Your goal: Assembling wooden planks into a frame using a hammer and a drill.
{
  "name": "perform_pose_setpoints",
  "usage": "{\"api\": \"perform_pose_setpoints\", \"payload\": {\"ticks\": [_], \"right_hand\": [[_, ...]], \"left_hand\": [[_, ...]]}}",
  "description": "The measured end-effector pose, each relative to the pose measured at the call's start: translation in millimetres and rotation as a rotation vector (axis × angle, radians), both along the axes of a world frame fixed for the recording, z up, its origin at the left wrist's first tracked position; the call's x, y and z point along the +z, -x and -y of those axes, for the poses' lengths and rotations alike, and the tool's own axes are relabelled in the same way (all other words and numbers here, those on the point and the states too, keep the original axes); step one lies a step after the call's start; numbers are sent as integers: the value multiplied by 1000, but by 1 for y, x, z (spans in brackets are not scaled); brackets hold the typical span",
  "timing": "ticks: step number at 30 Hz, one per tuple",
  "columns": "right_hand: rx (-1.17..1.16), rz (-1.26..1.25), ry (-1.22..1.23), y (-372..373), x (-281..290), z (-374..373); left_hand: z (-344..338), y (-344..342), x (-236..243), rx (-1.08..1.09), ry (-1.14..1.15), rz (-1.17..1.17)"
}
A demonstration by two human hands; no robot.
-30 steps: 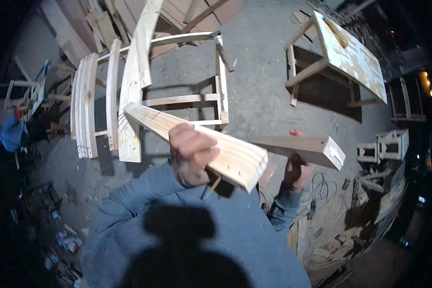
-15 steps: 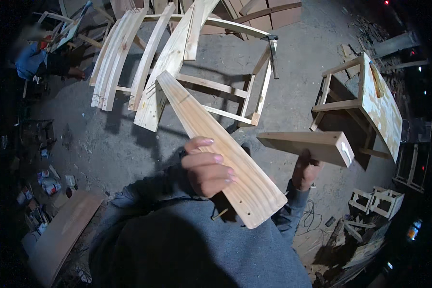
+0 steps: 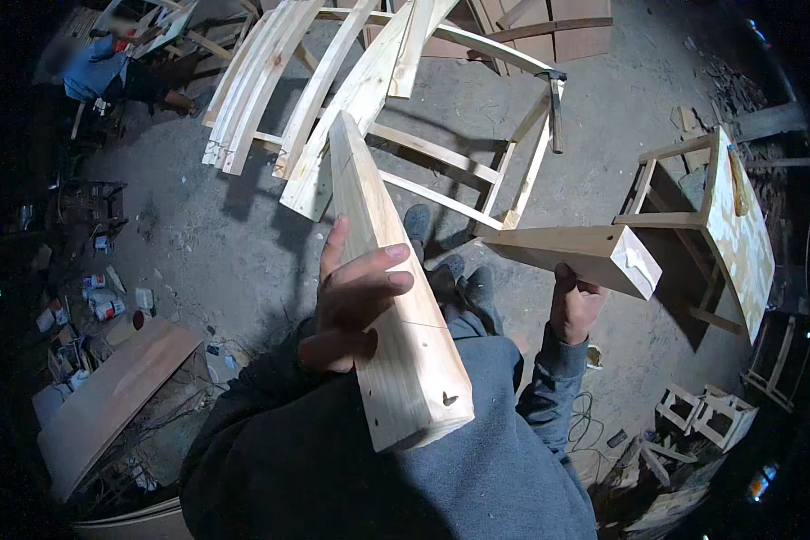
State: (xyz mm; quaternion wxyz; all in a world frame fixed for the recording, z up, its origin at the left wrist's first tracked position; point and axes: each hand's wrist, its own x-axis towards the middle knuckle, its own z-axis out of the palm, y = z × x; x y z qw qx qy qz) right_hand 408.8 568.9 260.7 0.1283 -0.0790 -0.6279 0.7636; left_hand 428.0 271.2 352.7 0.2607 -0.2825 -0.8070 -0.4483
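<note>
My left hand (image 3: 351, 306) supports a pale wooden beam (image 3: 409, 351) in front of my body, its fingers curved over the side and partly spread. Small holes and a pencil line mark the beam, and its far end points at the wooden frame. On the right, my right hand (image 3: 576, 306) grips a second wooden beam (image 3: 558, 245) from below, the thumb against its side. That beam's near end face carries a white patch. Beyond both hands stands a wooden frame (image 3: 436, 160) with long boards (image 3: 333, 166) laid across it.
A hammer (image 3: 556, 117) hangs at the frame's right corner. To the right stands a paint-stained wooden table (image 3: 738, 234). A brown panel (image 3: 121, 400) lies at lower left, near assorted clutter. At upper left, another person (image 3: 99, 72) sits in blue.
My left hand has rolled the beam so two faces show, and its fingers have loosened and spread. The right-hand beam has shifted slightly. The view has swung, bringing my feet into sight.
</note>
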Motion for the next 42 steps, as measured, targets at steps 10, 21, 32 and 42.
{"api": "perform_pose_setpoints", "payload": {"ticks": [10, 21, 32, 42], "right_hand": [[153, -35, -118, 11, 25, 8], [76, 70, -70, 17, -40, -7], [182, 127, -163, 15, -49, -26], [151, 100, -226, 17, -48, -33]], "left_hand": [[3, -2, 0, 88, -48, -16], [-7, 8, 8, -189, -70, -207], [-15, 20, 14, -367, 84, -242], [-27, 19, 17, -606, 145, -54]]}}
